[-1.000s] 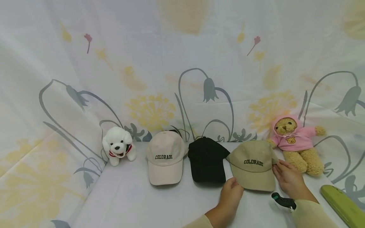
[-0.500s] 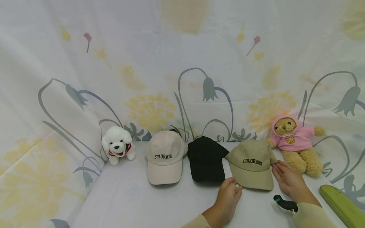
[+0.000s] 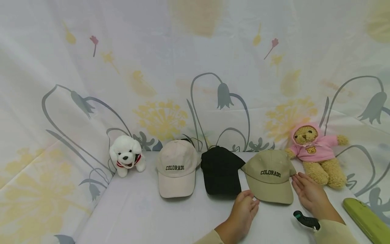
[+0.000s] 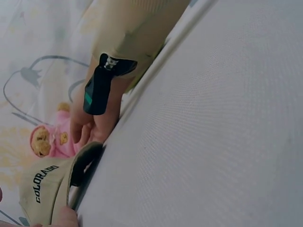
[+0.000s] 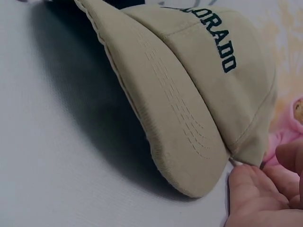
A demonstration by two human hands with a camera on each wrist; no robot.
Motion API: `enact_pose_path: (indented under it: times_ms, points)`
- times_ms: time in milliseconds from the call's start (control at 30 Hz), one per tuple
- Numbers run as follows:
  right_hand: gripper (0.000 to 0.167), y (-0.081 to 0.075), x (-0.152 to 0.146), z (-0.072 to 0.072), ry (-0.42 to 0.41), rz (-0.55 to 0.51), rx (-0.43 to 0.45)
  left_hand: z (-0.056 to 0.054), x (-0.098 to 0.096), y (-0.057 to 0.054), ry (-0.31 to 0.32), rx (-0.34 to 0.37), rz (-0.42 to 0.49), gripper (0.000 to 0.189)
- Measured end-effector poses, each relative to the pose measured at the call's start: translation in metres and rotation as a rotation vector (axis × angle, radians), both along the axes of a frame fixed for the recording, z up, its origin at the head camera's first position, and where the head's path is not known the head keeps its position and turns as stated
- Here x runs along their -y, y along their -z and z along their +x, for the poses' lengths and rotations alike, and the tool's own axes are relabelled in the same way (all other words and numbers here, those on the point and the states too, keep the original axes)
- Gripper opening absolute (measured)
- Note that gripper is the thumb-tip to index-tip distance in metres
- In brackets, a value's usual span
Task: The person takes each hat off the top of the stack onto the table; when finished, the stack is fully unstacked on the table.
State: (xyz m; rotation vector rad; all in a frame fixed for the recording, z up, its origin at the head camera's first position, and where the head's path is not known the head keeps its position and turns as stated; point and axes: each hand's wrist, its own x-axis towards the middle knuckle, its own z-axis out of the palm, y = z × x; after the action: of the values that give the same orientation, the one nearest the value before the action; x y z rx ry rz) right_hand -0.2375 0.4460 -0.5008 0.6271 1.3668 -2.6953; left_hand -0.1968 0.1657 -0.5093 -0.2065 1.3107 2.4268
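A khaki baseball cap point(image 3: 268, 189) lettered COLORADO lies at the right end of a row of caps, its brim toward me. My left hand point(image 3: 242, 211) is by the brim's left corner, fingers relaxed. On the other side, my right hand point(image 3: 312, 195) has its fingers extended, fingertips right at the cap's side edge. The right wrist view shows the brim raised off the white surface with a shadow beneath, and the right fingers point(image 5: 251, 189) just beside the cap's lower corner. Left of it lie a black cap point(image 3: 220, 173) and a pale pink COLORADO cap point(image 3: 176, 173).
A white plush dog point(image 3: 125, 156) sits at the far left. Behind my right hand leans a teddy bear point(image 3: 315, 152) in a pink hoodie. A green elongated case point(image 3: 365, 220) lies at the right edge. A patterned curtain point(image 3: 170, 84) hangs behind the white table point(image 3: 137, 217).
Both hands have loosened from the khaki cap: the left fingers have opened at the brim, and the right hand has shifted slightly outward. The cap has barely moved.
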Motion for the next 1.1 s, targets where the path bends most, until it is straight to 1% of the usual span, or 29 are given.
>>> enact_pose_path:
  times_ms: [67,233,267,300,333,367,400,467,500,533,567,600,633,700,733,833,933,1033,1100]
  points:
    - [0.075,0.0,0.0,0.001,-0.002,0.011,0.0,0.001,0.001,0.0,0.015,-0.007,-0.012,0.048]
    - [0.07,-0.003,0.008,0.003,-0.042,0.099,0.019,0.001,0.014,-0.001,0.096,-0.019,-0.061,0.038]
    - [0.069,-0.004,0.01,0.004,-0.04,0.126,0.029,0.001,0.017,-0.001,0.116,-0.014,-0.074,0.035]
    - [0.068,-0.006,0.013,0.005,-0.019,0.161,0.046,0.0,0.02,-0.002,0.135,-0.013,-0.087,0.032]
    - [0.067,-0.009,0.016,0.006,0.017,0.188,0.067,0.0,0.024,-0.003,0.153,-0.008,-0.111,0.029]
    - [0.065,-0.012,0.019,0.007,0.08,0.206,0.09,0.0,0.027,-0.004,0.174,-0.002,-0.138,0.027]
    - [0.061,-0.015,0.023,0.008,0.163,0.207,0.111,0.0,0.031,-0.004,0.197,0.003,-0.17,0.024]
    - [0.045,-0.022,0.031,0.01,0.354,0.185,0.119,0.001,0.038,-0.006,0.243,0.004,-0.241,0.018]
    - [0.035,-0.026,0.036,0.011,0.444,0.171,0.107,0.002,0.043,-0.007,0.266,0.0,-0.278,0.016]
    - [0.026,-0.03,0.04,0.013,0.518,0.149,0.084,0.003,0.047,-0.007,0.289,-0.007,-0.316,0.015]
    - [0.019,-0.034,0.045,0.014,0.573,0.14,0.059,0.003,0.051,-0.007,0.309,-0.017,-0.348,0.014]
    - [0.017,-0.038,0.051,0.016,0.6,0.138,0.031,0.004,0.056,-0.007,0.327,-0.027,-0.371,0.013]
    - [0.017,-0.041,0.056,0.017,0.611,0.151,0.004,0.004,0.061,-0.007,0.344,-0.037,-0.388,0.013]
    - [0.017,-0.045,0.068,0.019,0.599,0.194,-0.035,0.004,0.07,-0.008,0.364,-0.046,-0.418,0.014]
    - [0.017,-0.046,0.075,0.019,0.576,0.233,-0.046,0.004,0.076,-0.008,0.37,-0.049,-0.434,0.014]
    - [0.017,-0.045,0.096,0.02,0.48,0.356,-0.087,0.005,0.092,-0.01,0.379,-0.069,-0.49,0.015]
    - [0.021,-0.043,0.117,0.021,0.388,0.454,-0.132,0.006,0.107,-0.011,0.378,-0.114,-0.546,0.016]
    - [0.021,-0.043,0.134,0.02,0.345,0.473,-0.186,0.005,0.121,-0.011,0.37,-0.15,-0.58,0.015]
    - [0.019,-0.042,0.144,0.018,0.326,0.477,-0.213,0.004,0.128,-0.011,0.359,-0.158,-0.59,0.015]
